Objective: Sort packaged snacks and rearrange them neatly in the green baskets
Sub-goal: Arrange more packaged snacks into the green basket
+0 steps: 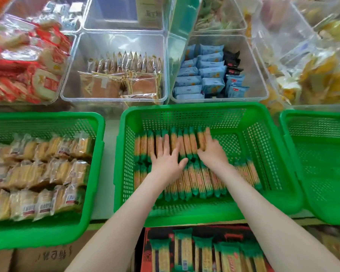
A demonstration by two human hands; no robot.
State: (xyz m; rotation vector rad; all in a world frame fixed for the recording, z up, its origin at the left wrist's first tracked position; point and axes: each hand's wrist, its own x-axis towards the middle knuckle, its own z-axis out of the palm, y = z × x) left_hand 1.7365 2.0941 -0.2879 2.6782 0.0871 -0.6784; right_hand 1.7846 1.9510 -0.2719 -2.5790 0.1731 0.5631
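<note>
In basket (194, 108), packets (188, 141), print illegible

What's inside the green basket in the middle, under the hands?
Two rows of long cracker packs with green ends lie in the middle basket. The left hand and right hand rest on the back row, hiding the packs beneath.

No words can be read here. The brown box (47, 254) has dark marks and the snack packs (45, 209) have stripy labels, all too blurry.
</note>
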